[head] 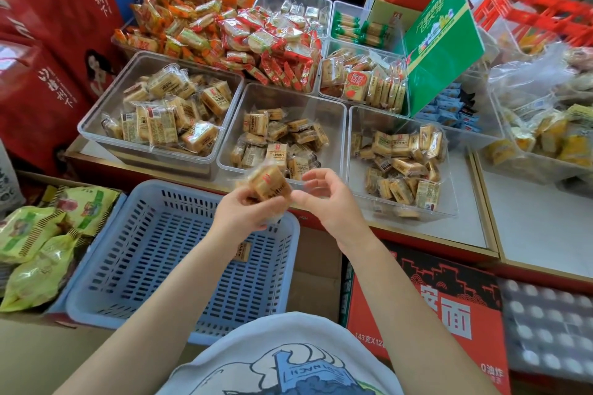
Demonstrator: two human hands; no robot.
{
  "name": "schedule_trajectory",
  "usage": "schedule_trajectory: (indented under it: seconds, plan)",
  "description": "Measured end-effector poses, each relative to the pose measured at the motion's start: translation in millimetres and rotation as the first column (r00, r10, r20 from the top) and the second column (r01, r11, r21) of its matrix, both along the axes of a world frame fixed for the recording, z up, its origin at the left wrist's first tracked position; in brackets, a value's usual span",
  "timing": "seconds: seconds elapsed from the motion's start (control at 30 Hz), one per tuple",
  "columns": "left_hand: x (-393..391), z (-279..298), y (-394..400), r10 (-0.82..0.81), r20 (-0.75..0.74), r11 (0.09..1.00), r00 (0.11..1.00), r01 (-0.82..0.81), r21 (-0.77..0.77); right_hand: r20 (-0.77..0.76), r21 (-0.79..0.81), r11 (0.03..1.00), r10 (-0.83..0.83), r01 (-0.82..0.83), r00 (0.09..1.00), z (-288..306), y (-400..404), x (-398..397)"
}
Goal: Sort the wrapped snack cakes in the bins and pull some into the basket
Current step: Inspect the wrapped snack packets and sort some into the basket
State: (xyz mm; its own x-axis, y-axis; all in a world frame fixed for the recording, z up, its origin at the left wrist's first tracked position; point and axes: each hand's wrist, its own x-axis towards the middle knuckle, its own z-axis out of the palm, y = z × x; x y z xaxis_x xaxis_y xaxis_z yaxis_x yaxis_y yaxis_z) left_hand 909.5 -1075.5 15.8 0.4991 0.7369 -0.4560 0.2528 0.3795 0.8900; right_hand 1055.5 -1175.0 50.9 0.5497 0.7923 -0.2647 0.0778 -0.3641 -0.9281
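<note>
Nearest us sat the blue basket (pixel 154 253), and over its far rim our left hand (pixel 239 218) held a wrapped snack cake (pixel 268 184), fingers curled under it from below. Our right hand (pixel 324 199) hovered just beside the cake, its grip loose and half-curled round nothing. One more cake (pixel 242 252) lay on the basket floor, below the left hand.

We judged the cake light and soft, a crumbly block in thin clear film that would crackle and slide a little. Squeezing could crush it, so the flat faces or the crimped wrapper ends looked the safest places to take hold.

Beyond the basket, on the tabletop (pixel 475 228), stood three clear bins (pixel 340 138) of similar cakes. Each wrapper carried a small red square mark and a barcode, with print too fine for us to read. Right of the basket, a red carton (pixel 426 308) showed a large "面" and "143克". Left and beyond, red gift boxes (pixel 51 42) bore white brush script.
</note>
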Motion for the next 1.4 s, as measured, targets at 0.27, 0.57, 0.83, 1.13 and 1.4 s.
schedule_trajectory:
  seconds: [0.27, 0.57, 0.83, 1.13, 1.4]
  plan:
    - [4, 10, -3, -0.3, -0.103, 0.884, 0.948, 0.317, 0.344, -0.092, -0.029, 0.998, -0.053, 0.05, 0.994, -7, 7, -7]
    - [5, 9, 8, -0.062, 0.27, 0.979, 0.961, 0.111, -0.171, -0.333, -0.059, 0.988, -0.156, 0.144, 0.93, -9, 10, 0]
    - [6, 7, 8, -0.085, 0.213, 0.958, 0.973, 0.139, -0.252, -0.464, 0.007, 0.998, -0.058, 0.069, 0.884, -11, 9, -2]
    - [13, 7, 3, -0.021, 0.048, 0.998, 0.999, 0.024, -0.052, -0.418, 0.133, 0.991, 0.049, 0.008, 0.907, -10, 8, 0]
    - [16, 4, 2, 0.062, -0.01, 0.99, 0.998, -0.06, 0.131, -0.42, 0.059, 0.998, 0.037, -0.013, 0.907, -12, 9, 0]
